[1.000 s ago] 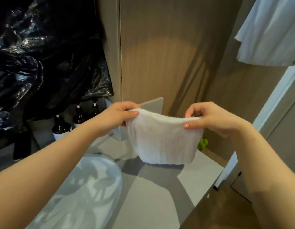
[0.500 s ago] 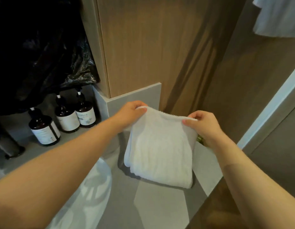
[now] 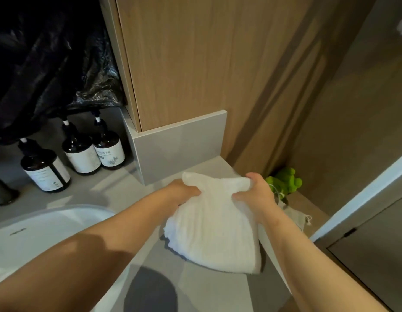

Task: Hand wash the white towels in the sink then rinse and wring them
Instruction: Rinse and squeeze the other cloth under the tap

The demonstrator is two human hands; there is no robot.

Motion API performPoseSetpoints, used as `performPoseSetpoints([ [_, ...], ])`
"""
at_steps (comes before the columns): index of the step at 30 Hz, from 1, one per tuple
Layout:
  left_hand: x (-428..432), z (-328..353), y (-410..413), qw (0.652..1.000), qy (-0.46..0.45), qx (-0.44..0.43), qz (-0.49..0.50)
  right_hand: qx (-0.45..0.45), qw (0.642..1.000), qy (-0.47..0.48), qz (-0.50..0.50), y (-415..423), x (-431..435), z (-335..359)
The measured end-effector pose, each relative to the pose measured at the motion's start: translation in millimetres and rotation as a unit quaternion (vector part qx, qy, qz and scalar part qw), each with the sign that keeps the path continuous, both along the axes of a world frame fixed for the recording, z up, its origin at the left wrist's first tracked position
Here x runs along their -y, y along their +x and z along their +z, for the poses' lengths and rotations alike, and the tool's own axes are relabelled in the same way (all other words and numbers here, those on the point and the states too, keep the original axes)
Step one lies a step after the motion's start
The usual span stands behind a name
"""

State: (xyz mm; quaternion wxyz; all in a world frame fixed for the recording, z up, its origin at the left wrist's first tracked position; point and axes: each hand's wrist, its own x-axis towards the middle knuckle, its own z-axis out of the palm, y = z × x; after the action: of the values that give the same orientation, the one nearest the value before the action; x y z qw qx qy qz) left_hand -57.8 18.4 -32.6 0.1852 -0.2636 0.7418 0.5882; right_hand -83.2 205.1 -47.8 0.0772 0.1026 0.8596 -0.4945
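**While the sink stands unused, a folded towel is held at the counter**

Since the white towel (image 3: 215, 228) lies folded on the grey counter (image 3: 195, 289), just right of the frame's centre, and not in the sink (image 3: 60, 219) at the lower left, nothing of washing shows at this moment. No water or suds can be made out in the part of the basin that is in view. Whether the cloth is wet or dry cannot be told. My reading is that for this towel the washing, rinsing and wringing are all left to do, though a finished piece being laid aside would look much the same. Only this one towel is visible.

Both forearms reach in from the bottom edge and meet at the towel's far end. The left hand (image 3: 182, 194) has its fingers curled into the upper left corner of the fold. The right hand (image 3: 256, 194) clasps the upper right corner, thumb on top and fingers wrapped under the edge. The near end of the towel rests on the counter, while the gripped end is bunched and slightly raised.

Three dark pump bottles (image 3: 83, 152) stand at the middle left, under a black plastic bag (image 3: 49, 64). A green toy (image 3: 285, 183) sits just beyond the right hand.
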Motion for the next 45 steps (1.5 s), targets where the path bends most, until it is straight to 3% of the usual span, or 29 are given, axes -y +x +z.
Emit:
performPoseSetpoints([
  [5, 11, -3, -8, 0.979, 0.095, -0.042, 0.174, -0.094, 0.992, 0.043, 0.072, -47, 21, 35],
  [7, 9, -9, -9, 0.973, 0.029, -0.061, 0.222, -0.121, 0.983, 0.094, 0.103, -55, 35, 33],
  [9, 2, -13, 4, 0.964, -0.217, -0.042, 0.146, -0.116, 0.959, 0.187, 0.181, -53, 50, 21],
  [11, 3, -21, 17, 0.896, -0.436, -0.085, -0.008, -0.075, 0.914, 0.293, 0.272, -42, 63, 5],
  [12, 6, -26, 20, 0.868, -0.479, -0.101, -0.082, -0.056, 0.891, 0.334, 0.304, -36, 68, -2],
  [14, 17, -33, 21, 0.851, -0.488, -0.083, -0.175, -0.049, 0.869, 0.377, 0.318, -27, 74, -11],
  [17, 24, -33, 22, 0.833, -0.502, -0.069, -0.221, -0.063, 0.874, 0.376, 0.301, -20, 76, -7],
  [23, 56, -26, 56, 0.789, -0.566, -0.122, -0.203, -0.128, 0.87, 0.346, 0.328, 10, 113, 4],
  [28, 115, -25, 116, 0.749, -0.626, -0.117, -0.18, -0.229, 0.851, 0.291, 0.372, 60, 171, 5],
  [32, 178, -47, 183, 0.767, -0.613, -0.121, -0.148, -0.214, 0.825, 0.268, 0.449, 114, 234, -6],
  [35, 213, -63, 222, 0.806, -0.572, -0.087, -0.125, -0.175, 0.812, 0.26, 0.492, 146, 275, -23],
  [38, 248, -77, 252, 0.803, -0.578, -0.044, -0.136, -0.127, 0.793, 0.275, 0.529, 169, 304, -38],
  [42, 274, -100, 271, 0.806, -0.577, -0.015, -0.132, -0.032, 0.801, 0.254, 0.54, 186, 324, -56],
  [44, 280, -113, 270, 0.836, -0.54, -0.023, -0.094, -0.002, 0.803, 0.25, 0.541, 186, 332, -67],
  [45, 284, -117, 268, 0.872, -0.483, -0.009, -0.077, 0.006, 0.804, 0.248, 0.54, 184, 336, -73],
])
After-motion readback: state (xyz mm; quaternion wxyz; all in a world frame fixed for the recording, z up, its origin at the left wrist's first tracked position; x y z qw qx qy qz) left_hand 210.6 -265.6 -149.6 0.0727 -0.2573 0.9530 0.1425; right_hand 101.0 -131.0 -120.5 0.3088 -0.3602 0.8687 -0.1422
